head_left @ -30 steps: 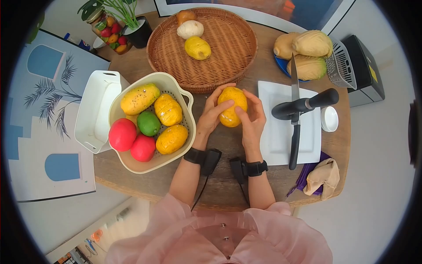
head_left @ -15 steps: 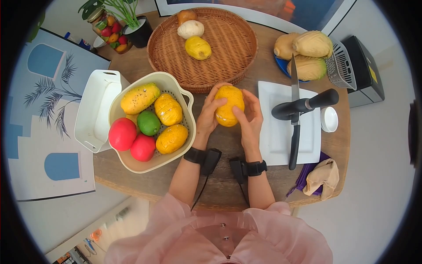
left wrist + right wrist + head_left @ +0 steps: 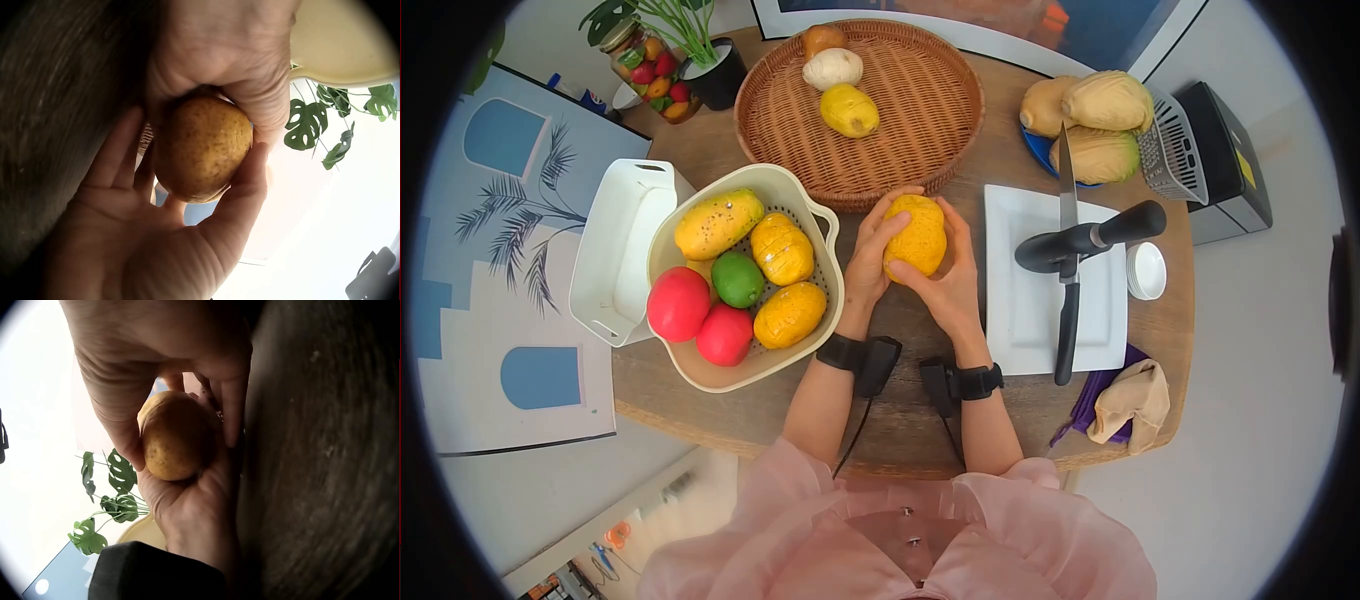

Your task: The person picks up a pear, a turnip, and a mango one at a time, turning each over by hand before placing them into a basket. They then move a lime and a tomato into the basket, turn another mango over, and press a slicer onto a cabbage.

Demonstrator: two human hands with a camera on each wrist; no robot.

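Observation:
A yellow, speckled oval fruit [image 3: 918, 237] is held up between both hands over the front of the wooden table. My left hand [image 3: 870, 262] grips its left side, thumb on top and fingers round the far end. From the right, my right hand [image 3: 953, 292] holds it with the thumb across its near end. Both wrist views show fingers and thumbs curled about the fruit [image 3: 203, 150], its skin yellow-brown with dark specks. Beside the left hand stands a cream colander [image 3: 690, 372] of fruit: a green one [image 3: 738, 279], red ones [image 3: 679, 306] and several yellow ones.
A round wicker tray [image 3: 920, 110] with a few yellow, white and orange items lies behind the hands. On the right, a knife [image 3: 1067, 190] and a black-handled tool [image 3: 1040, 253] rest on a white plate [image 3: 1020, 340]. A white basket [image 3: 615, 240] sits left.
The fruit has been turned in the hands and shifted slightly left. My right hand has moved left with it, its thumb now lower across the near end.

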